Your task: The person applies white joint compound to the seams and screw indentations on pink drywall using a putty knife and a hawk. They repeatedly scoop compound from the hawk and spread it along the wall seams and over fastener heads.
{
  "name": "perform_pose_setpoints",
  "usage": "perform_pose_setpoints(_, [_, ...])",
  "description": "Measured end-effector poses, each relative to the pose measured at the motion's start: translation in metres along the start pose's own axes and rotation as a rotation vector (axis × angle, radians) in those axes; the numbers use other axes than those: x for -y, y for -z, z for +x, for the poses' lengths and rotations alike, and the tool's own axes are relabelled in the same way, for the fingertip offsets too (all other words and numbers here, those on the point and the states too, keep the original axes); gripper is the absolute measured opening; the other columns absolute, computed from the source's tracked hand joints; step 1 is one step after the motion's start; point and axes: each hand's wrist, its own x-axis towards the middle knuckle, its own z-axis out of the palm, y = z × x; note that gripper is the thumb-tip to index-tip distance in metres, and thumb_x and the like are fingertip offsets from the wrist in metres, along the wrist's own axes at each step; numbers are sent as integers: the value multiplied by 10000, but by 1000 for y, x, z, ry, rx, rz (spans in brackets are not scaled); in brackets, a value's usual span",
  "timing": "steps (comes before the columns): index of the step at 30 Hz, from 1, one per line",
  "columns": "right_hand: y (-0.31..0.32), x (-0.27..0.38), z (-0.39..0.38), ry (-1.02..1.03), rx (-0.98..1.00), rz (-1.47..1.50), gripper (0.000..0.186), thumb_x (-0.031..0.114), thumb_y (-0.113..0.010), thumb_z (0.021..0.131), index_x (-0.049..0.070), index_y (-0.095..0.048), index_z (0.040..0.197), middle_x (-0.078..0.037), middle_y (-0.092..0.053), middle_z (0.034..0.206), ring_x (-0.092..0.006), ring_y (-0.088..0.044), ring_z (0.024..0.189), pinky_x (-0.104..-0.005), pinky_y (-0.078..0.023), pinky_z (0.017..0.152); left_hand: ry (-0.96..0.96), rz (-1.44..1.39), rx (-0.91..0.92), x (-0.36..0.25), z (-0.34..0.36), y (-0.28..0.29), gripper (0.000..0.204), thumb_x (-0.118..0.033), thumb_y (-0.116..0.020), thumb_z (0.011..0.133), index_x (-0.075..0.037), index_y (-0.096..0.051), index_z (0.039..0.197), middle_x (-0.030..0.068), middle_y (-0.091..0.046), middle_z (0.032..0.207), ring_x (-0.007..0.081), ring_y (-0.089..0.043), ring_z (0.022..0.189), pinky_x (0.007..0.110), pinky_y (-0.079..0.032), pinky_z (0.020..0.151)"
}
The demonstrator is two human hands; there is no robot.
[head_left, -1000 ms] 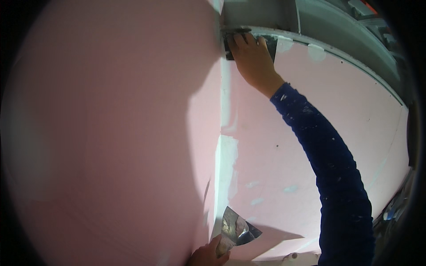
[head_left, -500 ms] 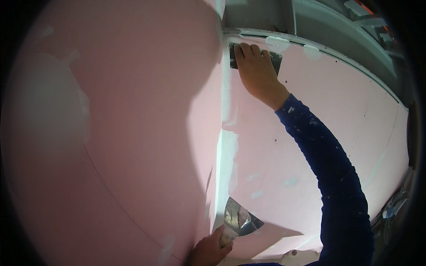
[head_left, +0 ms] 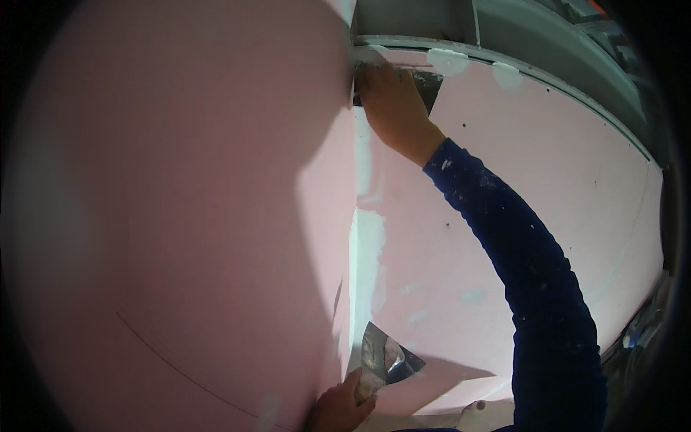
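High up in the corner, my right hand [head_left: 394, 108] grips a wide putty knife [head_left: 430, 90] and presses its blade against the pink drywall [head_left: 461, 180]. The fingers cover much of that blade. Low in the view, my left hand [head_left: 340, 405] holds a second putty knife [head_left: 407, 366]; its shiny blade carries some smeared compound. White joint compound [head_left: 368, 245] runs down the inside corner between the two pink wall faces. Round white patches [head_left: 448, 62] sit along the top edge near my right hand.
A grey framed recess [head_left: 414, 20] lies above the wall's top edge trim [head_left: 561, 90]. The left pink wall [head_left: 216, 180] fills that side and bears a dark shadow. A small pale knob-like object [head_left: 475, 409] shows at the bottom, and clutter [head_left: 644, 324] stands at the far right.
My right hand and its putty knife have shifted slightly left, into the corner. My left hand and its knife have hardly moved.
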Motion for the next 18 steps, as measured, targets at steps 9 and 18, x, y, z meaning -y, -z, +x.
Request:
perform_pose_setpoints(9, [1, -29, 3, 59, -213, -21, 351, 172, -656, 887, 40, -652, 1213, -76, -640, 1138, -246, -606, 1083, -442, -494, 920, 97, -10, 103, -11, 6, 15, 451, -328, -569, 990, -57, -558, 1350, 286, -695, 1121, 492, -665, 1016, 582, -521, 898])
perform_pose_setpoints(18, [-15, -28, 28, 33, -163, -1, 232, 163, -658, 879, 47, -704, 1075, -76, -648, 1025, -254, -630, 1011, -440, -517, 863, 114, -23, 122, -15, 5, 20, 492, -307, -596, 969, -66, -529, 1393, 300, -684, 1154, 497, -654, 1064, 592, -513, 924])
